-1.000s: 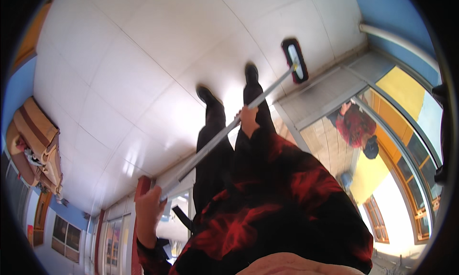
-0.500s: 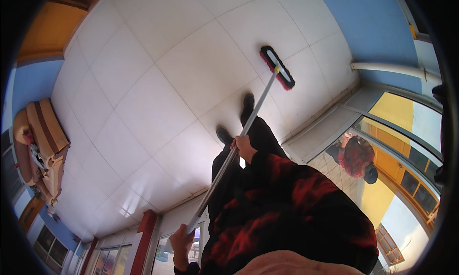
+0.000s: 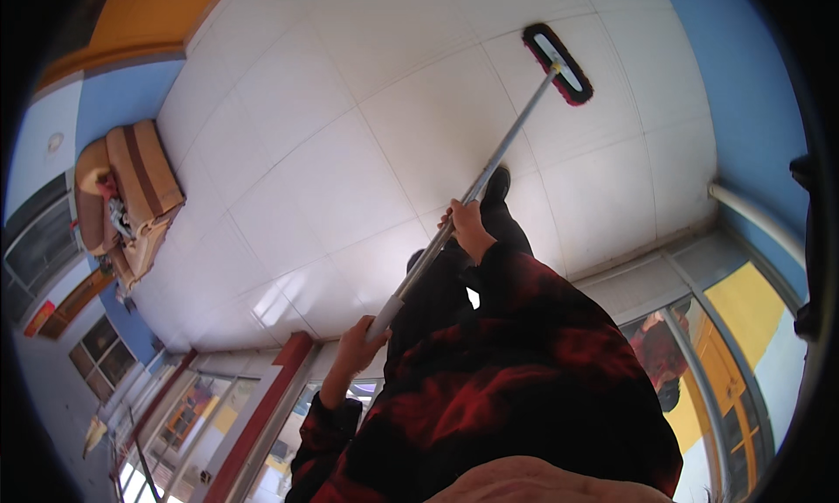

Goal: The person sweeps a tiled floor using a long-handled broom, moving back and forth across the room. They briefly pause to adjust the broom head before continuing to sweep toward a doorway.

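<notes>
A dust mop (image 3: 516,127) with a long grey metal pole slants from my body toward the far right. Its flat oval head, black and dark red fringe round a pale plate, lies on the white tiled floor (image 3: 350,171). My left hand (image 3: 359,344) is closed round the grip at the pole's near end. Farther up, my right hand (image 3: 468,226) wraps the pole near its middle, in front of my legs. One black shoe (image 3: 498,185) shows beside the pole; the other is mostly hidden behind it.
A brown sofa (image 3: 144,175) with things on it stands at the left wall. An orange wooden piece (image 3: 157,18) is at the far left. Along the right run a blue wall (image 3: 743,75), a white pipe (image 3: 759,220) and glass panels. A red post (image 3: 262,416) stands near left.
The mop head has slid farther away and slightly right across the floor. Both hands have moved forward with the pole, the left one most. My view has shifted as I moved.
</notes>
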Motion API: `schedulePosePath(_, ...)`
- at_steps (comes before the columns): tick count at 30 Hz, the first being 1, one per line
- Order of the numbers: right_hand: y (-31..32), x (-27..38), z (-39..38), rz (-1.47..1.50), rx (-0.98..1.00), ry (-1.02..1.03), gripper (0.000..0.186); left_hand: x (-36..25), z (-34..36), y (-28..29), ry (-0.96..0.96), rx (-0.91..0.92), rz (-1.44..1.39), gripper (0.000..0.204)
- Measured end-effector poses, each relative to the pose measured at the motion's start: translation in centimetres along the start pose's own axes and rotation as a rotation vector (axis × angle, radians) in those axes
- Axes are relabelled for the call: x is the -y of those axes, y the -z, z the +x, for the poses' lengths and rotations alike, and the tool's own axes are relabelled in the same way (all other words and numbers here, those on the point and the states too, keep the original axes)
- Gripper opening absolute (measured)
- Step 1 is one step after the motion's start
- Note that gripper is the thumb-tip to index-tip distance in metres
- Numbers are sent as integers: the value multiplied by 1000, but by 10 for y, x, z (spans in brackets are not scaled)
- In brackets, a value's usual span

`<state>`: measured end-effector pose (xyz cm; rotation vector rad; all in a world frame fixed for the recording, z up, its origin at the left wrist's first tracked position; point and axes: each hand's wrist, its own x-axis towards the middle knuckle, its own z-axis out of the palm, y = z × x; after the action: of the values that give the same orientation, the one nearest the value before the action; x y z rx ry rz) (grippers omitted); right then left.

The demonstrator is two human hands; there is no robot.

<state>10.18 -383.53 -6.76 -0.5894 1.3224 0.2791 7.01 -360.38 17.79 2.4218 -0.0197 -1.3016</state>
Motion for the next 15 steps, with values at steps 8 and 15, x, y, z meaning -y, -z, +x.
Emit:
schedulePosePath(8, -31, 64, 10, -145, -84, 46, 24, -51, 33, 54, 114, 46, -45, 37)
schedulePosePath(15, -68, 144, 74, -106, -198, 118, 17, -100, 132, 120, 60, 84, -50, 36)
